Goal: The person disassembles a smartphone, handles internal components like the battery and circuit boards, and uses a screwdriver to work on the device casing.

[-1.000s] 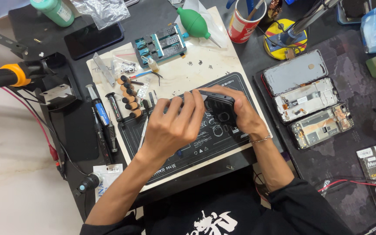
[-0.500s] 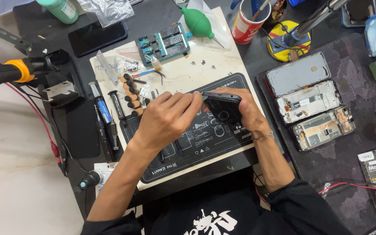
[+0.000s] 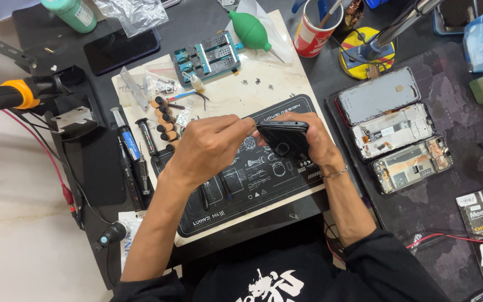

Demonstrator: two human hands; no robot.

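Right hand [image 3: 314, 140]: centre of the frame, fingers curled around a black phone [image 3: 282, 137], gripping it from the right side and from beneath, so the phone is lifted and tilted above the mat
Left hand [image 3: 211, 146]: just left of the phone, fingers drawn together with the tips pinched at the phone's upper left edge; whether a small tool sits between them cannot be told
Black phone: held between both hands over the middle of the dark repair mat [image 3: 241, 184], back facing up, with a round camera area showing
Repair mat: dark with pale line drawings, lying on a pale board [image 3: 264, 92] in the centre of the frame
Left of the mat: a row of screwdrivers [image 3: 132, 151] and small black-tipped bits [image 3: 166, 120]
Upper centre: a blue parts holder [image 3: 208, 56], a green air blower [image 3: 251, 31] and a red cup [image 3: 315, 33] with tools
Right of the frame: three opened phone parts [image 3: 395, 128] laid side by side on a dark pad
Left edge: an orange-collared tool [image 3: 12, 95] with red wire
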